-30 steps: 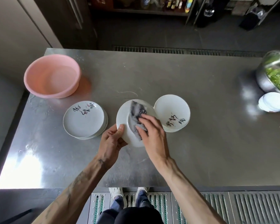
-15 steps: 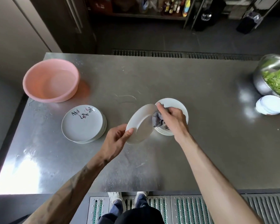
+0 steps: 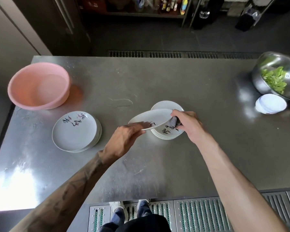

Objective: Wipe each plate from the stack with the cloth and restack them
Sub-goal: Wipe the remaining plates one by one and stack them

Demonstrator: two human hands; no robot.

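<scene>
On a steel counter (image 3: 157, 81), the left hand (image 3: 124, 139) grips a tilted plate (image 3: 154, 117) by its left rim above a stack (image 3: 166, 136), while the right hand (image 3: 189, 124) clutches a grey cloth (image 3: 173, 122) at the right rim.

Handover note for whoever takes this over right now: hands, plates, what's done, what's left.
Left hand grips the held plate by its near-left rim, tilted over the right stack.
Right hand holds the bunched cloth at the plate's right edge.
Done: this plate was being wiped a second ago; the right stack looks like the wiped pile.
Left: set this plate on the right stack, then probably work through the left stack one plate at a time.
</scene>
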